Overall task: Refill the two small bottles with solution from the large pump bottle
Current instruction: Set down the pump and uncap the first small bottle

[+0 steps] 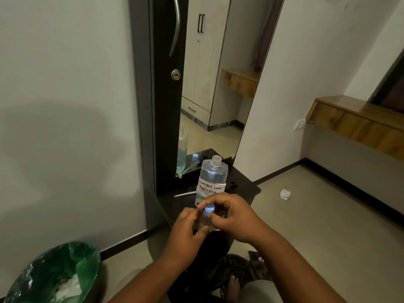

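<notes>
The large clear bottle (pixel 213 176) stands upright on the black shelf (pixel 244 189) with its neck open and no pump on it; a white label reads "contact lens solution". Beside its base lies a thin white tube (pixel 184 194). In front of it, my left hand (pixel 185 232) grips the clear body of a small bottle (pixel 205 220). My right hand (pixel 231 215) pinches the pale blue cap (pixel 207 209) on top of that small bottle. A second small bottle shows only as a reflection in the mirror (pixel 195 157).
A tall mirror (pixel 209 84) stands behind the shelf, next to a dark door with a metal handle (pixel 176 25). A bin lined with a green bag (pixel 56 274) sits lower left. A crumpled white paper (pixel 285 194) lies on the floor at right, below a wooden wall shelf (pixel 354 123).
</notes>
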